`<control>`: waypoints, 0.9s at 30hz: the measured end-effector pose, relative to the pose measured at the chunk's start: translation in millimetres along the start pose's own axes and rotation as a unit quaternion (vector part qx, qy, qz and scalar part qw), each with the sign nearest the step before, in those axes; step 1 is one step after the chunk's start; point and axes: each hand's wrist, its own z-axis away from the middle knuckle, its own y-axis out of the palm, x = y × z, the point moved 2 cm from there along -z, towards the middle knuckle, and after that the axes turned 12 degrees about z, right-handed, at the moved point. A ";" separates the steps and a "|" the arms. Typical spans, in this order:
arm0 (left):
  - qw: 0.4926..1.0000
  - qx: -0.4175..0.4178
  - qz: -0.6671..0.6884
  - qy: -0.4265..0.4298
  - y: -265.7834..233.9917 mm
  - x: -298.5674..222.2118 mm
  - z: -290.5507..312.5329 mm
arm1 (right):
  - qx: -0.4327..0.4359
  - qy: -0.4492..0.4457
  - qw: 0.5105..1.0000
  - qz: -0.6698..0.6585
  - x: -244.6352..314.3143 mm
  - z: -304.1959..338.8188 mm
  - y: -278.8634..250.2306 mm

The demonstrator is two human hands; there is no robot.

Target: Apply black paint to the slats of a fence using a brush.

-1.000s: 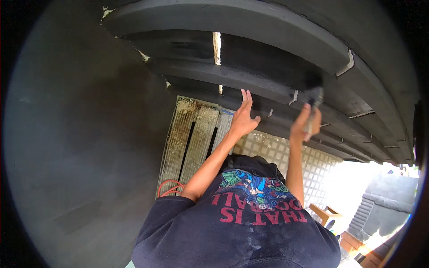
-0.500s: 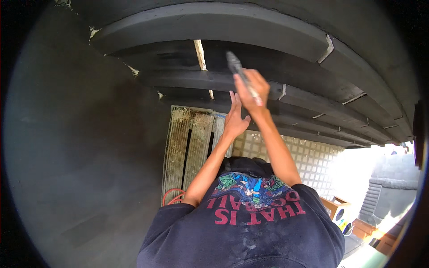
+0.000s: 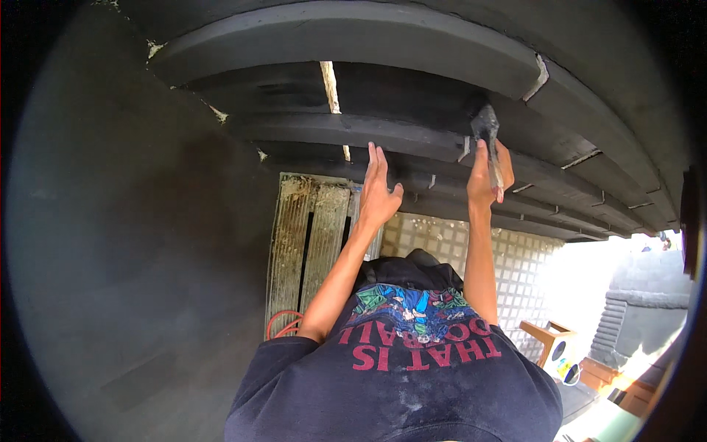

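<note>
In my right hand is a paintbrush with a flat dark grey head and a pale, smeared handle. Its head points up, close to the dark recessed face between two curved ledges. Whether the bristles touch that face I cannot tell. My left hand holds nothing. Its fingers are stretched upward and the thumb is apart, with the fingertips by the lower edge of the ledge. A pale, rough vertical strip shows in the dark face above and left of my left hand.
Weathered wooden planks stand below, beside an orange cord. Several more dark ledges curve away right, with thin pale seams. A smooth dark wall fills the left. Square-patterned tiles and a wooden box-like object lie right.
My right hand has moved right with the paintbrush, away from my left hand, and the brush has turned to show its flat side. My left hand has shifted slightly left.
</note>
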 end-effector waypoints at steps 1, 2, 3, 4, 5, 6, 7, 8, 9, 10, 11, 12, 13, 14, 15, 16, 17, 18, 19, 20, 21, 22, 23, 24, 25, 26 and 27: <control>1.000 0.009 0.003 -0.012 -0.7 -1.6 -4.9 | -0.015 0.031 0.999 0.022 0.3 0.8 -4.9; 1.000 0.017 0.007 -0.025 -1.4 -3.9 -7.5 | -0.002 0.036 0.999 0.037 0.2 2.4 -10.6; 0.999 0.017 0.008 -0.026 -1.9 -6.1 -7.3 | 0.000 0.035 0.999 0.038 2.2 5.4 -15.2; 0.998 0.028 0.012 -0.047 -0.9 -7.9 -8.5 | -0.020 0.055 0.996 0.060 3.7 7.9 -20.5; 0.997 0.039 0.016 -0.067 0.0 -9.4 -9.5 | -0.040 0.076 0.993 0.083 4.6 9.2 -22.6; 0.997 0.040 0.016 -0.067 0.5 -11.6 -10.6 | -0.068 0.034 0.994 0.084 6.6 9.4 -19.4; 0.997 0.038 0.014 -0.066 1.0 -13.0 -10.6 | -0.067 0.035 0.993 0.086 7.8 10.8 -15.1; 0.997 0.035 0.012 -0.065 1.4 -13.1 -10.3 | -0.044 0.002 0.994 0.097 11.4 12.6 -8.9; 0.997 0.037 0.012 -0.066 1.7 -11.7 -8.7 | -0.019 -0.030 0.994 0.108 15.5 15.6 -2.1; 0.997 0.039 0.012 -0.071 3.0 -11.5 -10.3 | -0.007 -0.042 0.996 0.074 17.1 19.9 7.3; 0.996 0.041 0.012 -0.077 4.4 -11.0 -10.0 | -0.009 -0.074 0.994 0.085 21.2 22.9 16.6; 0.996 0.043 0.013 -0.078 6.8 -11.1 -11.4 | -0.002 -0.058 0.996 0.072 24.7 23.4 24.7; 0.996 0.040 0.024 -0.080 7.8 -10.5 -12.8 | 0.007 -0.042 0.998 0.056 28.7 24.9 32.2; 0.995 0.037 0.036 -0.081 8.1 -9.9 -13.9 | 0.009 -0.042 0.998 0.056 31.0 25.8 36.0; 0.995 0.037 0.035 -0.082 7.4 -9.0 -14.3 | 0.006 -0.051 0.997 0.054 33.3 26.2 38.5; 0.995 0.041 0.038 -0.082 6.7 -9.3 -13.7 | 0.005 -0.061 0.997 0.053 35.9 26.6 40.2; 0.995 0.045 0.041 -0.081 6.1 -9.9 -13.0 | 0.005 -0.061 0.997 0.053 39.4 26.8 42.3; 0.995 0.045 0.041 -0.082 5.8 -10.9 -12.4 | 0.005 -0.081 0.996 0.032 44.7 27.0 44.4; 0.993 0.048 0.054 -0.094 4.8 -13.8 -13.5 | 0.004 -0.101 0.995 0.011 49.0 27.4 47.8; 0.991 0.051 0.067 -0.105 4.6 -15.2 -14.0 | 0.012 -0.090 0.996 -0.003 50.6 29.1 52.6; 0.991 0.051 0.067 -0.104 5.5 -14.2 -13.8 | 0.011 -0.091 0.996 -0.003 51.5 30.9 54.9; 0.992 0.048 0.058 -0.096 6.4 -12.7 -12.5 | 0.012 -0.093 0.996 -0.015 53.7 31.8 55.8; 0.994 0.046 0.050 -0.088 7.4 -11.2 -11.6 | 0.014 -0.095 0.995 -0.028 56.9 32.4 56.7; 0.994 0.045 0.050 -0.087 8.9 -9.6 -12.0 | 0.027 -0.098 0.994 -0.043 61.1 31.8 59.4; 0.995 0.036 0.051 -0.080 10.1 -7.9 -12.7 | 0.015 -0.108 0.992 -0.070 62.5 32.4 66.9; 0.996 0.028 0.051 -0.072 11.0 -6.2 -13.5 | 0.019 -0.109 0.990 -0.089 64.7 34.6 71.7; 0.996 0.028 0.049 -0.071 11.3 -4.2 -14.0 | 0.023 -0.109 0.988 -0.109 66.8 37.0 75.5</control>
